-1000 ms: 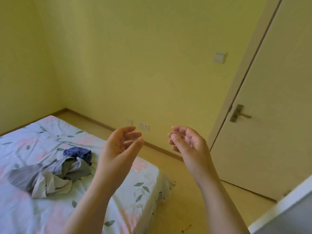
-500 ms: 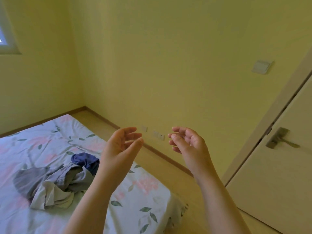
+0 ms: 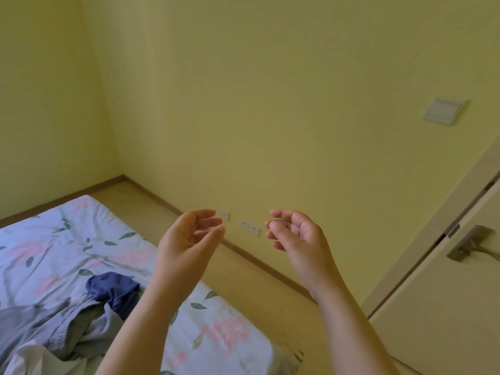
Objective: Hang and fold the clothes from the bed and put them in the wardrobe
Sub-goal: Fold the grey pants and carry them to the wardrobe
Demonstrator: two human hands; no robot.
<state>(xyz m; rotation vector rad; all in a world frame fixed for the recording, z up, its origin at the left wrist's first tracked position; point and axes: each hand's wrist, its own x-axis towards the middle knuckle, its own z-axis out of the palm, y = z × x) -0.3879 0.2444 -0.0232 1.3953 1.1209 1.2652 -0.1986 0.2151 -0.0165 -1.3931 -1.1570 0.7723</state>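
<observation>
Nearest: left hand (image 3: 189,239) and right hand (image 3: 297,236), both raised in mid-air, palms turned toward each other, fingers loosely curled, gripping nothing. Below the left forearm: clothes (image 3: 62,323) in a crumpled grey-and-white heap, with a navy garment (image 3: 113,289) at its far edge, lying on the bed (image 3: 221,336) toward the near corner; not yet lifted, folded or hung. Expect tangling when pulling a single piece from the heap: likely to drag neighbours along. Separate from the outside, navy piece first. Just beyond the bed edge: bare floor (image 3: 251,269); guard against dragged cloth sliding off onto it. Farther: sockets (image 3: 249,228) low on the wall, then door (image 3: 446,307) with handle (image 3: 470,246) at right. No wardrobe or hangers in view; locate both before carrying, otherwise risk of a fold coming undone in transit.
</observation>
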